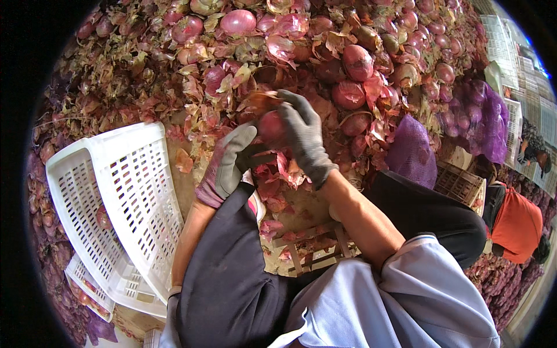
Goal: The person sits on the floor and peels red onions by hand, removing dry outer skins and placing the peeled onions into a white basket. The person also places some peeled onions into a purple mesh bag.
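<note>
A red onion with loose dry skin at its top sits between my two gloved hands, slightly blurred. My left hand, in a grey and purple glove, is cupped at the onion's lower left, fingers apart; whether it bears the onion's weight is unclear. My right hand, in a dark grey glove, curls over the onion's right side, fingertips at the loose skin. Beyond both hands spreads a heap of red onions and papery skins. More shed skins lie on the floor below the onion.
At left a white slotted plastic crate stands tilted, an onion inside. A purple mesh bag lies right of my knee, beside a brown crate. Filled mesh bags stand farther right. Another person is at the far right.
</note>
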A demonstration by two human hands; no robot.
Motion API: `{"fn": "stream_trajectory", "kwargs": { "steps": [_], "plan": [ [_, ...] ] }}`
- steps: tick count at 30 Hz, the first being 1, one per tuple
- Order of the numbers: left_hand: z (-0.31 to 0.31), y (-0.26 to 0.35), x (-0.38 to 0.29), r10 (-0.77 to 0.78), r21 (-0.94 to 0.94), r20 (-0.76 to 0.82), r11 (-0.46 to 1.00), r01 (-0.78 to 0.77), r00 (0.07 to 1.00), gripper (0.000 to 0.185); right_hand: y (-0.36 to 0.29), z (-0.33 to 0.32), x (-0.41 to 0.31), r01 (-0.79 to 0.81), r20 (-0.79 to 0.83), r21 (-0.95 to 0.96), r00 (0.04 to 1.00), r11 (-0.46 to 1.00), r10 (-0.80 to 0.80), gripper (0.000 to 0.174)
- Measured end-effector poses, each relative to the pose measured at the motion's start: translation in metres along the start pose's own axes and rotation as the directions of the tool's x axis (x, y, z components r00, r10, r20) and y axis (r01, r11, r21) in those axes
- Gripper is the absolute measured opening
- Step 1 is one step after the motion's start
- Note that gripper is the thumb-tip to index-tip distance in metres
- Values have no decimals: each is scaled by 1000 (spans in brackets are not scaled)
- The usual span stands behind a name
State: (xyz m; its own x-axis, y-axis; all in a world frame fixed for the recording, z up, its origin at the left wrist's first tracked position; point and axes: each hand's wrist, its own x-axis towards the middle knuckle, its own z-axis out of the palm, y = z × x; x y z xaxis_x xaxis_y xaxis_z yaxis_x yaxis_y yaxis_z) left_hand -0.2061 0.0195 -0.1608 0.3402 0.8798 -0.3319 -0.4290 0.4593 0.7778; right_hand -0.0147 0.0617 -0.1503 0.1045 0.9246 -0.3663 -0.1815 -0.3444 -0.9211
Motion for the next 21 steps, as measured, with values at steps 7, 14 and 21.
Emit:
{"fn": "stream_trajectory", "kwargs": {
  "steps": [7,14,21],
  "plan": [
    [-4,29,-13,-197,-555,62,808,198,978,56,-22,-39,-22,22,-225,-472,964,881,-144,44],
    [-1,27,-1,-122,-507,18,854,114,992,42,34,-154,13,-404,-599,-718,773,567,-208,72],
    [4,28,8,-148,-695,245,662,280,958,48,20,-146,35,-471,-507,-735,860,487,67,77]
  ]
}}
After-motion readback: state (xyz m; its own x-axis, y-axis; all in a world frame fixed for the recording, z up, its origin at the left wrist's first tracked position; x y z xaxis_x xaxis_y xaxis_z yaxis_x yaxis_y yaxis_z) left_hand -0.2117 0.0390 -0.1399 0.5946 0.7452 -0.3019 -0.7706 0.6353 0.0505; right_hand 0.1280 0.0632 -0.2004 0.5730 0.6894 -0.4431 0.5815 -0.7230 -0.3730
